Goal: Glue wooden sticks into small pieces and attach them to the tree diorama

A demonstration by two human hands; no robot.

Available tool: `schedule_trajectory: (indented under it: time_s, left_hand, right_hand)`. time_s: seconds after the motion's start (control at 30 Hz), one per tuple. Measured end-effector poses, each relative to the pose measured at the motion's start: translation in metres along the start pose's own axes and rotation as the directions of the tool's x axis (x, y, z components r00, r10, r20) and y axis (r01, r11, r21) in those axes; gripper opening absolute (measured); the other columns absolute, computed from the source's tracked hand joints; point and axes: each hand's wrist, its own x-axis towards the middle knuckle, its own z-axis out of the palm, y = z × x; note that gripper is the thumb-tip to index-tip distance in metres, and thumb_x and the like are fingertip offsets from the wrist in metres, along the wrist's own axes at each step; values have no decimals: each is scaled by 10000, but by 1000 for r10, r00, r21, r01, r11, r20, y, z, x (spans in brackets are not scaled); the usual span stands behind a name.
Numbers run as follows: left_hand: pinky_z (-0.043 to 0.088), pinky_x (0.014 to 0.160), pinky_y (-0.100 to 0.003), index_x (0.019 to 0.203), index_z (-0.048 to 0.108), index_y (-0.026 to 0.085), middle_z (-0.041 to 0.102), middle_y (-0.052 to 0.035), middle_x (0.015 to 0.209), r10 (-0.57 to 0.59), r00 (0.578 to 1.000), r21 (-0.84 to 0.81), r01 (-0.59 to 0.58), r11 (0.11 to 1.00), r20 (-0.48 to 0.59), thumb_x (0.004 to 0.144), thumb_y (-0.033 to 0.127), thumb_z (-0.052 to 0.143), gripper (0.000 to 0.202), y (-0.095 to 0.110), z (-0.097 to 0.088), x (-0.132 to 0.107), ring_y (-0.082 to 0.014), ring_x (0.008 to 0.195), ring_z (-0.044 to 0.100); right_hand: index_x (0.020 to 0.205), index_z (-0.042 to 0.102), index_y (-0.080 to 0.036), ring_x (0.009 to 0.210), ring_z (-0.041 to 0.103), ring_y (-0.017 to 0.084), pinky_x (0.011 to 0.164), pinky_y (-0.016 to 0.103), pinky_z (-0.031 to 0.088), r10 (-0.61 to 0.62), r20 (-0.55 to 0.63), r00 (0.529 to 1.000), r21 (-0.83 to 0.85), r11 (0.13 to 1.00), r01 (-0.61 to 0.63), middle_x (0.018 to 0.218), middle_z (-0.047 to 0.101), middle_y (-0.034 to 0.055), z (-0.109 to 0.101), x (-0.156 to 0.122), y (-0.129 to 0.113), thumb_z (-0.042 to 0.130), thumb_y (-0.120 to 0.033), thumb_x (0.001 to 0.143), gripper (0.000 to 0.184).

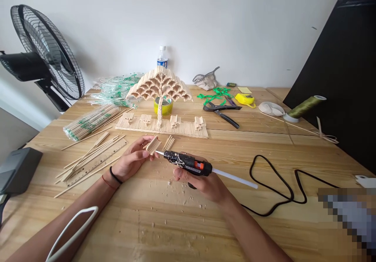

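My left hand (131, 162) pinches a small block of glued wooden sticks (153, 144) just above the table. In my right hand (202, 181) I grip a black glue gun (188, 163), and its nozzle tip touches the block's near edge. A clear glue stick (235, 179) pokes out of the gun's back. A second small stick bundle (169, 142) lies right behind the block. Farther back stands a model tree of wooden sticks (160, 85) on a flat stick base (164, 127).
Loose sticks and a ruler (94, 162) lie left, beside packed stick bundles (91, 121). The gun's black cord (276, 187) loops right. Pliers (223, 111), a yellow tape measure (245, 98), green thread spool (305, 106), yellow tape roll (163, 107), water bottle (162, 57) and a fan (44, 54) stand behind.
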Motion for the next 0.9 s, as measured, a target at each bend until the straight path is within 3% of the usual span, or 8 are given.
schedule_trajectory:
  time_s: [0.27,0.9]
  left_hand:
    - [472,762,-282,1262,722,232,667,-58,1083,13,1000,-1,-13,1000,28,801,299,814,475,0,2,0,-191,929,647]
    - [459,771,-300,1244,716,229,664,-62,1092,-4,1000,-16,5,1000,22,775,304,840,492,-4,-1,0,-186,886,599]
  right_hand:
    - [660,488,-222,615,377,134,607,294,349,-21,24,999,-43,999,22,638,409,-44,1,-2,1,708,-490,903,424]
    - [648,448,-231,609,364,147,610,313,313,18,1,1000,-86,996,-18,634,377,-38,4,-4,3,670,-465,921,423]
